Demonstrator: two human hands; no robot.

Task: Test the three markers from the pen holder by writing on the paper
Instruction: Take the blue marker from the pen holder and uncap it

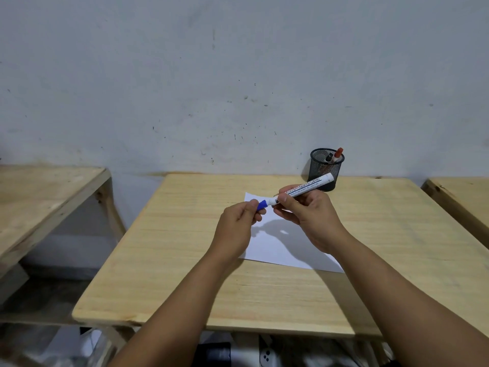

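A pale wooden table (185, 260) with visible grain stands against a scuffed, grey-white wall (211, 75) dotted with small dark marks. A sheet of white paper (280, 247) lies flat on the table, right of centre, its far corner reaching toward the wall; the shadow of the hands falls across it.

Both hands are raised above the paper. The right hand (309, 218) is closed around the white barrel of a marker (301, 190), fingers and thumb wrapped round its lower half, so that the barrel slants up and to the right, its blunt end overlapping the holder in view. The left hand (238, 223) is curled, with thumb and fingertips pinched on the blue cap (262, 204) at the marker's lower end. The cap sits against the barrel; whether it is fully seated or partly pulled off cannot be told.

A black mesh holder (326, 168) stands upright at the table's far edge, near the wall and beyond the paper. Inside it lean 2 markers: 1 with a red cap (338, 152) and 1 with a black cap (329, 157).

At each side, the edge of another wooden table shows: 1 on the left (47, 197), 1 on the right (460, 197), each apart from the middle one. Under the front edge lies dim clutter too dark to identify.
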